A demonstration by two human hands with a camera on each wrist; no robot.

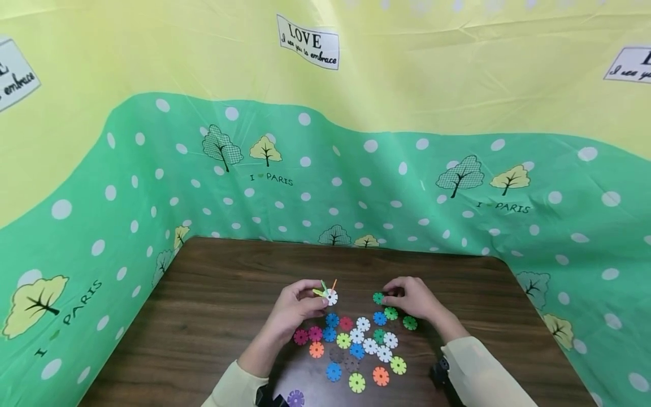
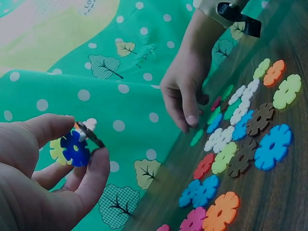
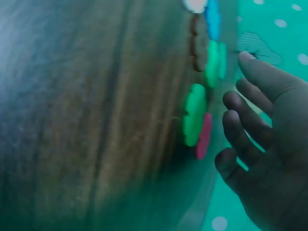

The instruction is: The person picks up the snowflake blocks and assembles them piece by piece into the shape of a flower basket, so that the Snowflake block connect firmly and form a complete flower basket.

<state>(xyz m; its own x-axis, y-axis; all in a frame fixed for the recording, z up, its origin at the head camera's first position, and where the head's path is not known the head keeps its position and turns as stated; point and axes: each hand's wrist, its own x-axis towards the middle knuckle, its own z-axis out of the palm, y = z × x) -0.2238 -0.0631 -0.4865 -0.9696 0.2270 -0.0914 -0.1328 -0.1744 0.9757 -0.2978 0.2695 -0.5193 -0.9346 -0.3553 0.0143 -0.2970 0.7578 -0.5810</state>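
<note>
My left hand (image 1: 295,308) is raised over the table and pinches a small cluster of joined notched plastic discs (image 2: 75,148) between thumb and fingers. Blue, yellow, white, brown and a bit of orange show in that cluster in the left wrist view. My right hand (image 1: 413,297) hovers low at the far side of the loose discs, its fingertips right by a green disc (image 1: 378,298). In the right wrist view its fingers (image 3: 236,122) are loosely bent and spread, with nothing between them and the thumb.
Loose discs in blue, white, pink, brown and other colours lie between the forearms, such as an orange disc (image 1: 380,376). A purple disc (image 1: 296,398) lies near the left wrist. The brown wooden table (image 1: 203,316) meets a green and yellow curtain (image 1: 325,186) behind.
</note>
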